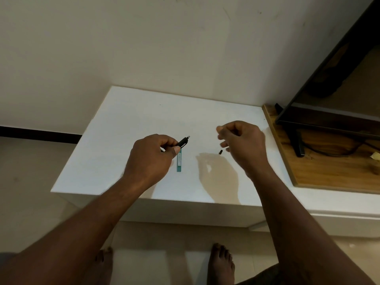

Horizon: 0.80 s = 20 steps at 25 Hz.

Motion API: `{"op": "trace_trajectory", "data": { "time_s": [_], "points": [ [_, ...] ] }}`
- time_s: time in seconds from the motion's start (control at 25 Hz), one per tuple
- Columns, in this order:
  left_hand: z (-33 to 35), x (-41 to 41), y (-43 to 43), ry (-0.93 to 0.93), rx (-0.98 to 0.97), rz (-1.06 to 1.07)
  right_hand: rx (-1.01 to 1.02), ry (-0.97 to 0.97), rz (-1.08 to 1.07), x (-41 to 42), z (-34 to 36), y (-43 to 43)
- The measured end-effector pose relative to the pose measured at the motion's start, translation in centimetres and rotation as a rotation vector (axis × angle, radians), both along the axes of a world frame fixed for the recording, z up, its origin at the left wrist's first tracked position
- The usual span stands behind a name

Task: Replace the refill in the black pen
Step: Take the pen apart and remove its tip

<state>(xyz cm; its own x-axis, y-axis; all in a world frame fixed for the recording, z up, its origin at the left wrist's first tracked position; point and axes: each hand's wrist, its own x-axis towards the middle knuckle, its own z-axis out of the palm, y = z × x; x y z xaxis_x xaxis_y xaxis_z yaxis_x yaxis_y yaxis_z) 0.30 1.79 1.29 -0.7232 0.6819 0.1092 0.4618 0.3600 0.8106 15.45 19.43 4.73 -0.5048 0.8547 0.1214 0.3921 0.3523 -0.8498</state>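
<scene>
Though the left hand [150, 159] hides most of the black pen [183, 141], its grip pinches the barrel, and one end pokes out toward 2 o'clock. Print on the teal refill packet [179, 161], flat on the white desk [127, 124] beneath, is too small to read. The right hand [243, 140] hovers, grip loose, seemingly empty; a small black piece [220, 152] sits at its 7 o'clock, apart. Bare desk runs to the wall [164, 48] at 12 o'clock.

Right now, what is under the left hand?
A teal refill pack on the white table; the left hand, gripping the black pen, hides its top end.
</scene>
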Motion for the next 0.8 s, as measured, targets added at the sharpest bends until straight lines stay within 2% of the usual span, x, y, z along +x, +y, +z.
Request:
{"op": "trace_trajectory", "data": {
  "time_s": [0.12, 0.32, 0.8],
  "points": [
    [-0.2, 0.1, 0.0, 0.006, -0.008, -0.001, -0.141, 0.007, 0.118, -1.0, -0.2, -1.9],
    [-0.4, 0.2, 0.1, 0.053, -0.035, -0.006, -0.28, 0.027, 0.177, -1.6, -0.2, -2.7],
    [-0.2, 0.6, 0.1, 0.06, -0.034, -0.054, -0.236, -0.045, 0.232, -1.9, -0.6, -3.3]
  ]
}}
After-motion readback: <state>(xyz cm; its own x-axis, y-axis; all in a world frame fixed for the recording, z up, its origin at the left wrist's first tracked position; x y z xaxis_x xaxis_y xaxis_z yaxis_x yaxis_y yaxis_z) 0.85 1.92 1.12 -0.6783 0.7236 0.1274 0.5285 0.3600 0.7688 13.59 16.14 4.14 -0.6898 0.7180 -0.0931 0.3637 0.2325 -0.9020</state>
